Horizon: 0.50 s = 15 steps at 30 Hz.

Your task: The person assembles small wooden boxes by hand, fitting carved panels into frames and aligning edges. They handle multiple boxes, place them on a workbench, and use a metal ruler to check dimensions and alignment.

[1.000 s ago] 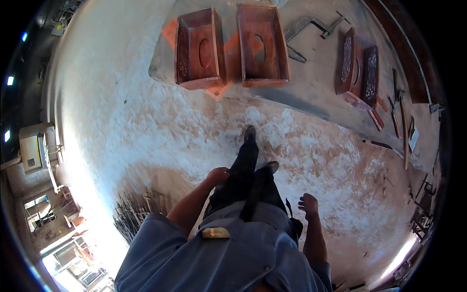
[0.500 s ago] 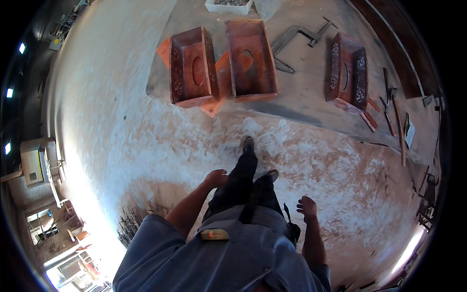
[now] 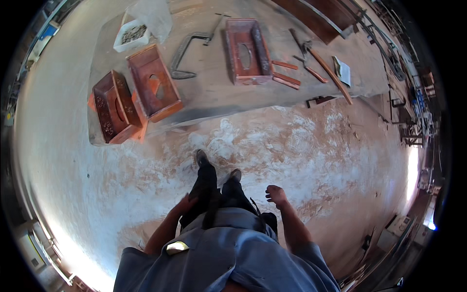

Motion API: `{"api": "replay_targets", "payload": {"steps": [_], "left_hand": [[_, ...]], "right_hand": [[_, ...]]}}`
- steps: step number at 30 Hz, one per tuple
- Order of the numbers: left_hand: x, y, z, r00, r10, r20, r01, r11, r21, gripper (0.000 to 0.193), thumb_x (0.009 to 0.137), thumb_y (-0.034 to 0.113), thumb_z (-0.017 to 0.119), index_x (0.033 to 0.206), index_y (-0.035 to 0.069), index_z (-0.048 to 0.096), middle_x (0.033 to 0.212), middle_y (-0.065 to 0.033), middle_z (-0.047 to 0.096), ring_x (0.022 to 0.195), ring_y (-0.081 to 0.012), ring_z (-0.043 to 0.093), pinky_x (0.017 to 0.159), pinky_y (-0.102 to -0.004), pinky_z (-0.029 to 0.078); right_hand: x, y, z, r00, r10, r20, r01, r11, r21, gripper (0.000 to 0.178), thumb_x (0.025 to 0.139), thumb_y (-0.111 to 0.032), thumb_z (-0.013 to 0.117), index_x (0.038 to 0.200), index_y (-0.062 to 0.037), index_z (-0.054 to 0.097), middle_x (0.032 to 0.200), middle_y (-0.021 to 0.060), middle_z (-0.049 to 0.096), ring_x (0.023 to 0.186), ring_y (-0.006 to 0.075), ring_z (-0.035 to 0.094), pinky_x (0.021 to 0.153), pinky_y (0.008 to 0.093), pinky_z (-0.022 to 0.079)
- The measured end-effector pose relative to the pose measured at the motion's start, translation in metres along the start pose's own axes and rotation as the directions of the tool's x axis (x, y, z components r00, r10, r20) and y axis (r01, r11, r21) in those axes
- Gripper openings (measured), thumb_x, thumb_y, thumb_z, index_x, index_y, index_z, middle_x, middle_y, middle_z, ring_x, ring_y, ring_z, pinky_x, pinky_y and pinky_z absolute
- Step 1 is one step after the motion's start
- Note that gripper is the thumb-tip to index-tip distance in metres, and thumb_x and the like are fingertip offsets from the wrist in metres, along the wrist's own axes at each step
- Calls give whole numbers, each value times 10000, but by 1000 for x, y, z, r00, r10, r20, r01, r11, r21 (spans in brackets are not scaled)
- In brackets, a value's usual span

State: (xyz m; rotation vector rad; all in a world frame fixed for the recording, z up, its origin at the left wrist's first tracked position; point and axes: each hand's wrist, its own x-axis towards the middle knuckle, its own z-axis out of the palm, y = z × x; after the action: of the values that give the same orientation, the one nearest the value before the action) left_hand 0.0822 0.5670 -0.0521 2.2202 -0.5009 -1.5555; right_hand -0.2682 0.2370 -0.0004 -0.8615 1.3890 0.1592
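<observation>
My left hand [image 3: 184,204] hangs beside my left thigh, touching nothing I can see; its fingers blur against the dark trousers. My right hand [image 3: 276,194] is held out over the floor right of my legs, fingers loosely curled and a little apart, with nothing visible in it. Beyond my feet lies a grey sheet [image 3: 214,100] bearing three reddish-brown wooden boxes with oval cutouts. One box [image 3: 113,104] is at the left edge, a second box [image 3: 154,86] close beside it, and a third box [image 3: 248,51] stands farther right. Both hands are well apart from them.
A G-clamp [image 3: 182,58] lies between the boxes. Behind it, a white tray [image 3: 127,46] holds small grey pieces. Red wooden strips [image 3: 286,80], a long-handled hammer [image 3: 328,73] and a booklet [image 3: 342,71] lie at the right. A large brown panel [image 3: 311,19] stands at the back.
My view has swung to the right, so the boxes and clamp sit farther left in the picture. Both hands stay low at my sides, and neither has taken hold of anything visible.
</observation>
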Motion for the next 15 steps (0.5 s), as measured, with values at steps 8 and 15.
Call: {"api": "replay_targets", "payload": {"steps": [8,15], "left_hand": [[1,51,-16,865,-359,351,176,871,458,573,889,521,491,1148,32,637,948,-190,678,729,-259,673,669,-401,540],[9,17,8,962,14,272,-109,935,337,483,863,462,529,928,11,688,877,-179,691,785,-277,669,710,-393,526]], "right_hand": [[-7,47,-30,998,53,-31,-52,998,34,237,876,-255,556,1024,-78,614,923,56,632,763,183,633,642,347,525],[-20,70,-51,997,54,-60,-48,994,102,236,882,-259,532,1013,-78,609,922,63,631,760,192,633,647,350,528]]}}
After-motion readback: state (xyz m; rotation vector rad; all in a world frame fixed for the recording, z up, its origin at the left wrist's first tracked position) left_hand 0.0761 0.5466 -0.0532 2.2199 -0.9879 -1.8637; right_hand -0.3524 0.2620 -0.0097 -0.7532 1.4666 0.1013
